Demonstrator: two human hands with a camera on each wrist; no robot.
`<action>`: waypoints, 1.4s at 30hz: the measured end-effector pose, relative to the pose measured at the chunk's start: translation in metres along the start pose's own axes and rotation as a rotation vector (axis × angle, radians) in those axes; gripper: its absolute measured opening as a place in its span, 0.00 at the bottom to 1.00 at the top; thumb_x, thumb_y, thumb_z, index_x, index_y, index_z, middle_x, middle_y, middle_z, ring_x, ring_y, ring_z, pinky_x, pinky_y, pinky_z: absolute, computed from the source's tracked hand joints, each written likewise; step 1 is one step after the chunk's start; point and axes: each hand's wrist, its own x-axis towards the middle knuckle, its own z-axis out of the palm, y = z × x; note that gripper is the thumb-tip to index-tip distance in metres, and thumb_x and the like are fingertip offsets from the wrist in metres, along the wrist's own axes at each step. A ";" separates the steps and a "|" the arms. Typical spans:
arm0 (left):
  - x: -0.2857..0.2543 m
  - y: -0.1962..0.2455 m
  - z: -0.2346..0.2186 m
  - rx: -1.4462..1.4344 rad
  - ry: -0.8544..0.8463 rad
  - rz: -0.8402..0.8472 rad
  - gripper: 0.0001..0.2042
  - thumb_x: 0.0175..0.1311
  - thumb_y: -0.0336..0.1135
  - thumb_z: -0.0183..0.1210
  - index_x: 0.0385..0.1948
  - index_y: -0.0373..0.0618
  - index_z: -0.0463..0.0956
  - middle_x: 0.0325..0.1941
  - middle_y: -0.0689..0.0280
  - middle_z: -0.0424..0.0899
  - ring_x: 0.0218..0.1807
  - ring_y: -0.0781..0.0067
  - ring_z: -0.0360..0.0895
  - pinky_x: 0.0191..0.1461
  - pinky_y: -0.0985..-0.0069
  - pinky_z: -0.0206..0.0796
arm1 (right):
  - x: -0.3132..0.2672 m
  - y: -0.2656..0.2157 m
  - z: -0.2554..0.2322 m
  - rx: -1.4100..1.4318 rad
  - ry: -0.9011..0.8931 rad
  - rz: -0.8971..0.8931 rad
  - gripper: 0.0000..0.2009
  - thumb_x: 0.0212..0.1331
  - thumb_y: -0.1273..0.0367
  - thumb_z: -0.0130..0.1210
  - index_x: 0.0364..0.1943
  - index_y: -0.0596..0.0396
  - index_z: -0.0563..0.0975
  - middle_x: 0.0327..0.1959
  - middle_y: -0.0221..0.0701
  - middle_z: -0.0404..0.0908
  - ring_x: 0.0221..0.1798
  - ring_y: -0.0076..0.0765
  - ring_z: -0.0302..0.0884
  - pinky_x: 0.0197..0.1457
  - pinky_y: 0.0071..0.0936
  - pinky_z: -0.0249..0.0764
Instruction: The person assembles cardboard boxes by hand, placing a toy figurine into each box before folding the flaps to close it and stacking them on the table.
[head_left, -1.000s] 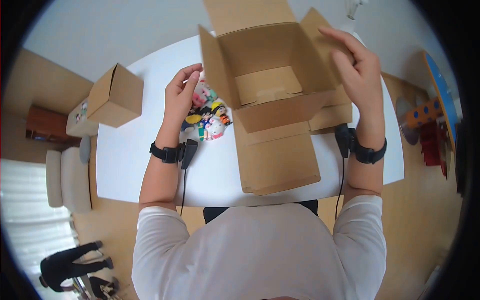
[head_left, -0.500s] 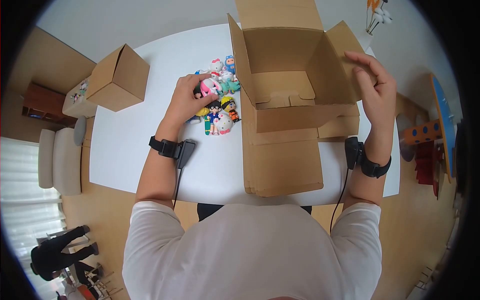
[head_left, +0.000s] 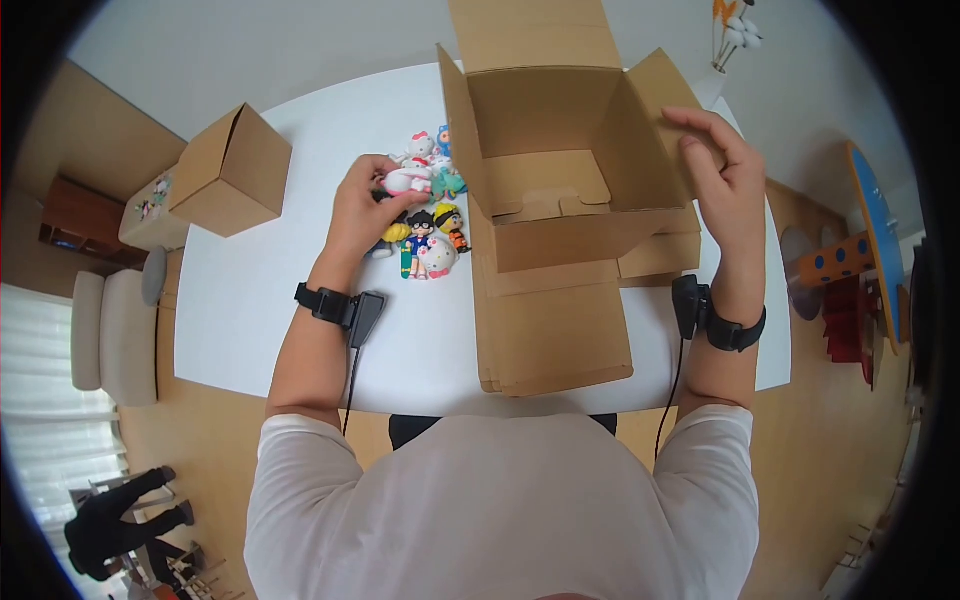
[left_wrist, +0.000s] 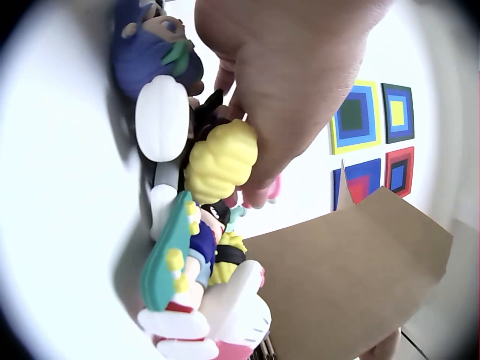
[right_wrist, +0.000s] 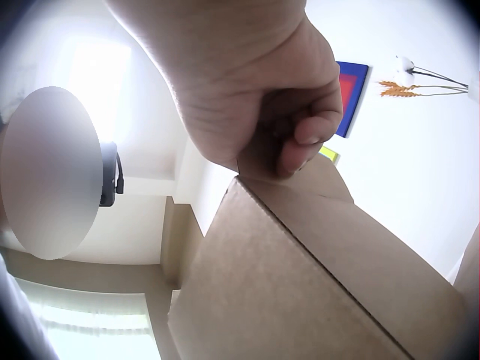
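On the white table (head_left: pixel 320 330), my left hand (head_left: pixel 355 205) pinches a white-and-pink toy figurine (head_left: pixel 408 180) between thumb and fingers, over a cluster of small toy figurines. Among these are a dark-haired figurine (head_left: pixel 418 232) with a green skateboard (left_wrist: pixel 166 251), a yellow-haired figurine (head_left: pixel 450 225) in orange and a white cat figurine (head_left: pixel 438 258). In the left wrist view, the hand mostly hides what it holds. An open cardboard box (head_left: pixel 560 240) stands right of the cluster. My right hand (head_left: pixel 728 180) rests at its right flap (head_left: pixel 660 90), fingers loosely bent.
A smaller cardboard box (head_left: pixel 235 175) sits at the table's left edge. Behind the right flap is a vase (head_left: pixel 710 85) with dried stems. The large box's front flap (head_left: pixel 555 335) lies towards my body. Another person (head_left: pixel 120 520) is in the room's lower left.
My left hand moved from beside the cluster onto it and took hold of the white-and-pink figurine, which now shows a whiter side. My right hand stays by the flap; the head view shifted.
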 end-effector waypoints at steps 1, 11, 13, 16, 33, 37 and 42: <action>0.002 -0.015 0.000 -0.002 0.055 0.014 0.20 0.52 0.31 0.75 0.43 0.42 0.73 0.44 0.63 0.78 0.43 0.71 0.80 0.48 0.77 0.73 | 0.000 -0.001 -0.001 -0.014 -0.005 0.005 0.14 0.60 0.72 0.50 0.47 0.56 0.83 0.27 0.21 0.81 0.22 0.12 0.63 0.27 0.16 0.61; -0.028 0.129 -0.033 -0.118 0.377 0.724 0.27 0.51 0.17 0.67 0.56 0.42 0.73 0.58 0.58 0.70 0.55 0.63 0.75 0.56 0.68 0.73 | 0.001 -0.011 -0.004 -0.109 -0.037 0.046 0.15 0.59 0.70 0.50 0.47 0.57 0.82 0.20 0.24 0.74 0.22 0.16 0.62 0.28 0.20 0.62; -0.029 0.166 -0.024 0.113 0.341 0.872 0.24 0.51 0.17 0.66 0.52 0.45 0.77 0.55 0.58 0.72 0.50 0.61 0.78 0.53 0.68 0.74 | 0.000 -0.012 -0.004 -0.113 -0.050 0.049 0.15 0.60 0.71 0.49 0.48 0.57 0.82 0.19 0.21 0.72 0.24 0.14 0.62 0.29 0.18 0.61; -0.017 0.209 -0.005 0.335 0.265 0.948 0.19 0.52 0.18 0.63 0.46 0.50 0.83 0.47 0.60 0.78 0.43 0.62 0.80 0.45 0.68 0.74 | 0.000 -0.016 -0.006 -0.111 -0.067 0.056 0.16 0.59 0.71 0.49 0.48 0.56 0.82 0.19 0.22 0.72 0.24 0.14 0.63 0.29 0.19 0.62; 0.030 0.223 0.026 0.564 -0.479 0.440 0.17 0.56 0.21 0.60 0.50 0.42 0.80 0.40 0.56 0.82 0.40 0.52 0.79 0.44 0.65 0.72 | -0.001 -0.027 -0.010 -0.151 -0.113 0.055 0.16 0.57 0.66 0.50 0.45 0.56 0.82 0.23 0.41 0.80 0.21 0.38 0.73 0.32 0.32 0.72; 0.022 0.225 0.026 0.339 -0.193 0.632 0.16 0.57 0.21 0.60 0.48 0.40 0.80 0.38 0.57 0.83 0.41 0.56 0.80 0.45 0.68 0.73 | -0.001 -0.023 -0.006 -0.117 -0.077 0.001 0.15 0.56 0.67 0.50 0.45 0.56 0.82 0.22 0.41 0.79 0.20 0.37 0.73 0.31 0.32 0.71; 0.018 0.201 -0.001 -0.035 0.321 0.753 0.15 0.64 0.22 0.56 0.53 0.39 0.77 0.51 0.58 0.82 0.50 0.62 0.81 0.50 0.70 0.74 | 0.001 -0.018 -0.005 -0.130 -0.100 0.039 0.15 0.56 0.67 0.50 0.44 0.56 0.82 0.21 0.40 0.79 0.19 0.34 0.71 0.30 0.31 0.70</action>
